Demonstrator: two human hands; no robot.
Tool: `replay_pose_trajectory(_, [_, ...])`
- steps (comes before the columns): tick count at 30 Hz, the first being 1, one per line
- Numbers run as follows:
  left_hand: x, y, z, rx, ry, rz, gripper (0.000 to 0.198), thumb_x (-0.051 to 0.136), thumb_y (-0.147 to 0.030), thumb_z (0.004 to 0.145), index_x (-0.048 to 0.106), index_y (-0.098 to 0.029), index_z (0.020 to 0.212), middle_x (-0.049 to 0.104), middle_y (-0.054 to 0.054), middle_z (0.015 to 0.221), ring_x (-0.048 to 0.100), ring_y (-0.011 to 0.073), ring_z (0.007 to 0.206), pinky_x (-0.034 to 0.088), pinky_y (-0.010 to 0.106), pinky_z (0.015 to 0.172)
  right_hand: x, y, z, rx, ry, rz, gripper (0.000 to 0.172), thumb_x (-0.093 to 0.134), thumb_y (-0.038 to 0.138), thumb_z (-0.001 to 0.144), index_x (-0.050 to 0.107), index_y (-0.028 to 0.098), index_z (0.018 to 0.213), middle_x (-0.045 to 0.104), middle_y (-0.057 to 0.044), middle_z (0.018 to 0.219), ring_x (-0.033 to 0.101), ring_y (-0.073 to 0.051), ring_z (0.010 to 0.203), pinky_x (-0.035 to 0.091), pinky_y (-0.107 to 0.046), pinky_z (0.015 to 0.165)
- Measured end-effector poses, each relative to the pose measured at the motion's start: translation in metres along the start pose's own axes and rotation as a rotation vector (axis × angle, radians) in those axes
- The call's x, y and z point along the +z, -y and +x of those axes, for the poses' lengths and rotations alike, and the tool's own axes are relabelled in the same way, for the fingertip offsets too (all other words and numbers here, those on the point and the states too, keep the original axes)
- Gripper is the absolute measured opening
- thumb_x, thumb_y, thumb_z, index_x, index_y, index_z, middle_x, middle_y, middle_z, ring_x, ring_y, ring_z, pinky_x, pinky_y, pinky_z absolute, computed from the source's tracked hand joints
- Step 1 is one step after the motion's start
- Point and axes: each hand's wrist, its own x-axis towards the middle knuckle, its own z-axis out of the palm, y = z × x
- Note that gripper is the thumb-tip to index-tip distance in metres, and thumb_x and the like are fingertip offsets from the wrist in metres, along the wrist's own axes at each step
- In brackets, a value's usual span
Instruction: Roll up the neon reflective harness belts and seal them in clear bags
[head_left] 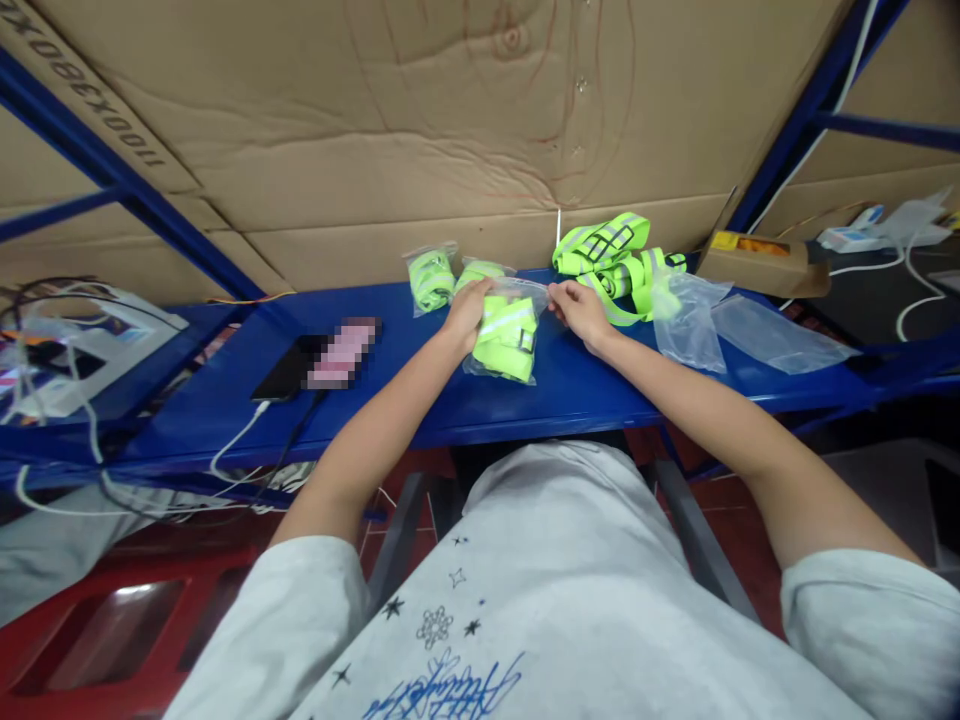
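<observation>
White T-shirt [555, 600] with blue print fills the bottom, both bare forearms heading out to the blue bench [420, 400]. On it sits a clear bag [527, 293] with a folded hi-vis vest [504, 350] inside. It lies right between the hands, long axis running away from the person, mouth at the far end. Left hand [466, 305] has its fingers closed on the mouth's left corner and right hand [579, 308] pinches the right corner, so neither is nearer. Phone [289, 368] off left. Further back: more bagged vests [431, 278], a loose vest pile [607, 258], empty bags [686, 325], then cardboard [450, 120].
</observation>
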Motion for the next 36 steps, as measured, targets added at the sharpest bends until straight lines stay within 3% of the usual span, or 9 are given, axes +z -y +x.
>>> replay_pose_trajectory(4, [0.002, 0.001, -0.001, 0.082, -0.027, 0.021, 0.018, 0.066, -0.022, 0.098, 0.056, -0.021, 0.083, 0.066, -0.002, 0.070, 0.069, 0.0164, 0.072, 0.057, 0.027, 0.080, 0.001, -0.005, 0.004, -0.062, -0.039, -0.057, 0.044, 0.067, 0.059, 0.094, 0.054, 0.022, 0.074, 0.057, 0.000, 0.072, 0.050, -0.014, 0.069, 0.044, -0.029, 0.068])
replay_pose_trajectory(11, [0.006, 0.000, -0.006, 0.137, -0.003, 0.067, 0.023, 0.067, -0.025, 0.100, 0.054, -0.020, 0.081, 0.063, -0.003, 0.071, 0.062, 0.0117, 0.064, 0.051, 0.022, 0.068, 0.001, -0.008, 0.007, -0.089, -0.035, -0.074, 0.040, 0.062, 0.058, 0.094, 0.058, 0.022, 0.077, 0.059, 0.001, 0.070, 0.053, -0.016, 0.068, 0.046, -0.032, 0.069])
replay_pose_trajectory(20, [0.007, 0.001, -0.004, 0.117, 0.058, 0.057, 0.018, 0.069, -0.029, 0.098, 0.059, -0.020, 0.087, 0.070, 0.001, 0.077, 0.070, 0.0177, 0.072, 0.058, 0.033, 0.083, 0.002, -0.006, 0.005, -0.113, 0.006, -0.054, 0.030, 0.065, 0.051, 0.090, 0.060, 0.022, 0.083, 0.061, 0.000, 0.076, 0.056, -0.016, 0.072, 0.047, -0.032, 0.072])
replay_pose_trajectory(31, [0.006, 0.009, -0.003, 0.099, 0.124, 0.122, 0.018, 0.071, -0.032, 0.099, 0.064, -0.018, 0.089, 0.069, 0.002, 0.079, 0.069, 0.0164, 0.072, 0.057, 0.030, 0.079, 0.001, -0.003, 0.002, -0.061, 0.019, -0.048, 0.019, 0.068, 0.038, 0.086, 0.061, 0.021, 0.080, 0.057, 0.001, 0.074, 0.054, -0.015, 0.075, 0.048, -0.031, 0.076])
replay_pose_trajectory(36, [0.004, 0.014, 0.000, 0.162, 0.076, 0.160, 0.020, 0.073, -0.031, 0.096, 0.064, -0.017, 0.084, 0.067, 0.000, 0.077, 0.064, 0.0124, 0.069, 0.053, 0.024, 0.075, 0.004, -0.003, 0.003, -0.037, -0.002, -0.036, 0.017, 0.066, 0.033, 0.085, 0.060, 0.021, 0.076, 0.057, 0.002, 0.073, 0.053, -0.015, 0.075, 0.047, -0.029, 0.076])
